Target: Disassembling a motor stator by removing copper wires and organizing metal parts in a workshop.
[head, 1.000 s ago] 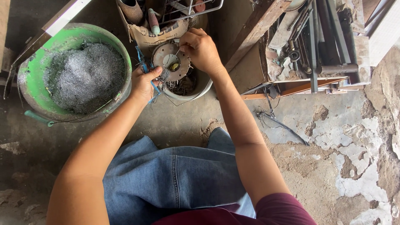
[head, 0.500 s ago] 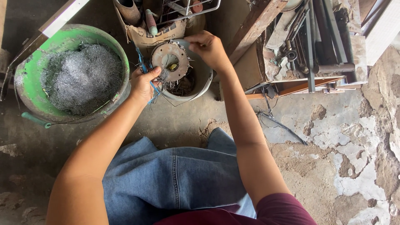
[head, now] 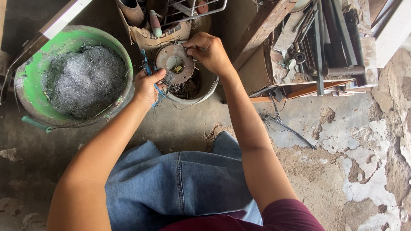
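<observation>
1. The person sat on the concrete floor [head: 180,128] in blue denim, both bare arms reaching forward over the knees.
2. The left hand [head: 147,85] was closed around the lower left edge of a round, rusty metal disc [head: 174,63], with thin blue wires [head: 147,68] and a tuft of fine grey strands caught between its fingers.
3. The right hand [head: 209,52] was curled shut, its fingertips pinching the upper right rim of the same disc.
4. The disc was held tilted just above a small white bucket [head: 201,95], which stood on the floor between the knees and the clutter behind; tangled wire scraps lay inside that bucket.
5. The disc had a hole in the middle, with something yellowish showing through it.
6. To the left, just beside the left wrist, stood a green tub [head: 32,81] heaped with shiny silver wire shavings [head: 83,81].
7. Behind the disc stood a torn brown paper bag [head: 165,36] with a pipe end and a tool handle beside it, and a wire rack [head: 197,10] above it.
8. To the right, a wooden crate [head: 299,85] held metal bars and other scrap.
9. The floor on the right was cracked and patchy.
</observation>
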